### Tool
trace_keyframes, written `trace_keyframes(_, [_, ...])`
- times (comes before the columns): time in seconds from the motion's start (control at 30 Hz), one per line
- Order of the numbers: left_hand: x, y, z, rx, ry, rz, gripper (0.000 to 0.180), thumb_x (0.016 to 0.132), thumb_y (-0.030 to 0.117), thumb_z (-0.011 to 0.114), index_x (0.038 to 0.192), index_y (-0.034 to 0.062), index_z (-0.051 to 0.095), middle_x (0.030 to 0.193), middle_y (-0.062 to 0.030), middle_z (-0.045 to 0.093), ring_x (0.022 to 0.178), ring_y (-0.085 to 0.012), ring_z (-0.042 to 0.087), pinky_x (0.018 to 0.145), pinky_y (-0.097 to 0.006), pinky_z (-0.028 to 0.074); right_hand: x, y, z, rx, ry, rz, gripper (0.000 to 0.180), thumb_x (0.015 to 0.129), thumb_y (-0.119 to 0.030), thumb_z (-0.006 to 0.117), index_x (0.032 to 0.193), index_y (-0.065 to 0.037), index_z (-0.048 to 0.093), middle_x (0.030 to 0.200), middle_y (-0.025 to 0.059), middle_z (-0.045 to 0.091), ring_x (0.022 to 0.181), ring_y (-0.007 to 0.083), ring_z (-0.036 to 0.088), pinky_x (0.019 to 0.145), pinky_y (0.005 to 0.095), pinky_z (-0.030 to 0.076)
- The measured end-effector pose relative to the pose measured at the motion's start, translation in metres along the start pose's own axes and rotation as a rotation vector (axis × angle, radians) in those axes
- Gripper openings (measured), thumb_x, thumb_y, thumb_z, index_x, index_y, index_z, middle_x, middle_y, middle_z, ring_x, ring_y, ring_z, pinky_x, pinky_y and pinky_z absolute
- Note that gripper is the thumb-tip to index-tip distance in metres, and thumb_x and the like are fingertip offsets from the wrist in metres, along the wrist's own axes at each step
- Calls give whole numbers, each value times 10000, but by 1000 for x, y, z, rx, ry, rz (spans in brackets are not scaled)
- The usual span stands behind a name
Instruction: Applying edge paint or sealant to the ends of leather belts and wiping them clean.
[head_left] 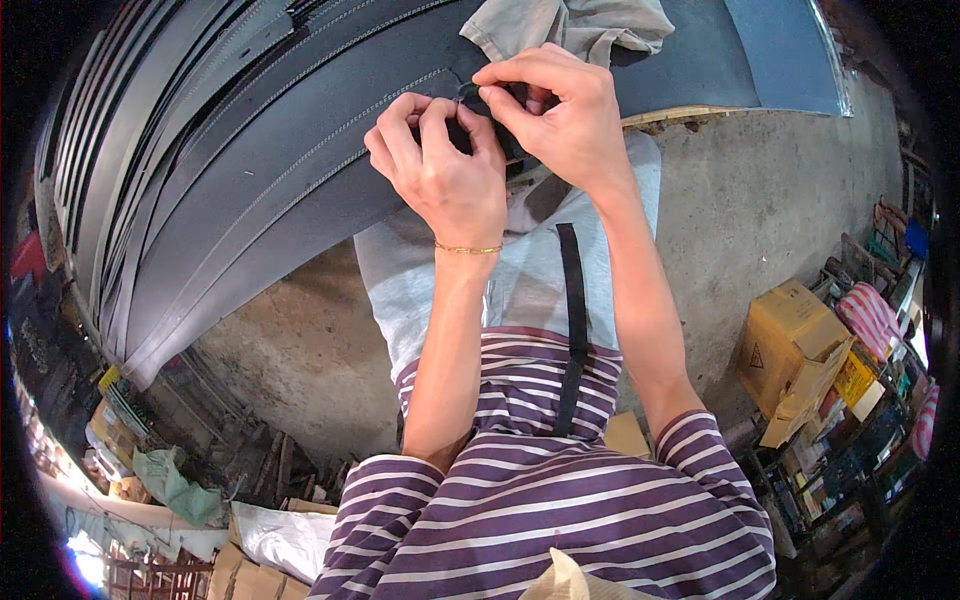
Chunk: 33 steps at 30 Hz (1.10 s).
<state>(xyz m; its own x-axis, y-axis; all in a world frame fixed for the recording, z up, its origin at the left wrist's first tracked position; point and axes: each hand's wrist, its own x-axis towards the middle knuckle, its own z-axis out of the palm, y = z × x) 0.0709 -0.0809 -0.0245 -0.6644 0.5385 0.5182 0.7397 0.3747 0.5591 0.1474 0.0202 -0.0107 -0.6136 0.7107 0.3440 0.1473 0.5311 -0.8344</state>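
My left hand (440, 165) and my right hand (562, 115) meet over the near edge of a dark grey table surface (690, 60). The left fingers curl in around a small black piece (470, 95), mostly hidden by the hands. My right thumb and index finger pinch together beside it; what lies in that pinch is too small to make out. A black strip (573, 320) runs down over my lap and shirt. Long dark straps with light stitching (290, 200) fan out to the left of my hands.
A crumpled beige cloth (570, 28) lies on the table just beyond my right hand. Stacked dark strips (110, 160) fill the far left. On the right, an open cardboard box (790, 345) stands by cluttered shelves. Concrete floor (760, 190) shows below the table edge.
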Motion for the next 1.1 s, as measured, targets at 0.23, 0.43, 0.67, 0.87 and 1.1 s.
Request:
trace_keyframes(0.23, [0, -1, 0, 1, 6, 13, 110, 738, 18, 742, 812, 15, 660, 1003, -117, 574, 970, -321, 533, 838, -421, 445, 0, -1, -1, 14, -4, 35, 117, 760, -95, 767, 875, -75, 764, 671, 43, 636, 604, 167, 536, 537, 304, 440])
trace_keyframes(0.43, [0, 0, 0, -1, -1, -4, 113, 736, 31, 746, 805, 19, 658, 994, -113, 573, 968, -322, 540, 839, -425, 445, -1, -1, -1, 1, -1, 26, 122, 758, -104, 773, 879, -85, 766, 663, 47, 626, 589, 163, 529, 534, 306, 437])
trace_keyframes(0.67, [-1, -2, 0, -6, -4, 10, 114, 731, 4, 733, 803, 11, 645, 993, -123, 573, 977, -323, 547, 831, -425, 461, 0, 1, 0, 36, 22, 55, 128, 768, -80, 765, 895, -82, 764, 680, 41, 644, 560, 120, 524, 521, 264, 427])
trace_keyframes(0.87, [5, 3, -3, -216, 195, -68, 132, 750, -87, 646, 853, -24, 591, 995, -155, 562, 987, -323, 564, 815, -410, 496, 2, 8, 1, 390, 236, 189, 109, 820, -16, 740, 929, -16, 745, 690, -30, 642, 579, 30, 524, 514, 213, 410])
trace_keyframes(1.1, [62, 34, 18, -272, -64, 244, 283, 795, 54, 641, 1072, 1, 612, 1176, -194, 606, 1095, -352, 573, 872, -430, 509, -7, 37, -59, 1570, 408, 234, 287, 919, 9, 644, 1200, 1, 584, 949, 79, 629, 759, 123, 555, 649, 237, 481])
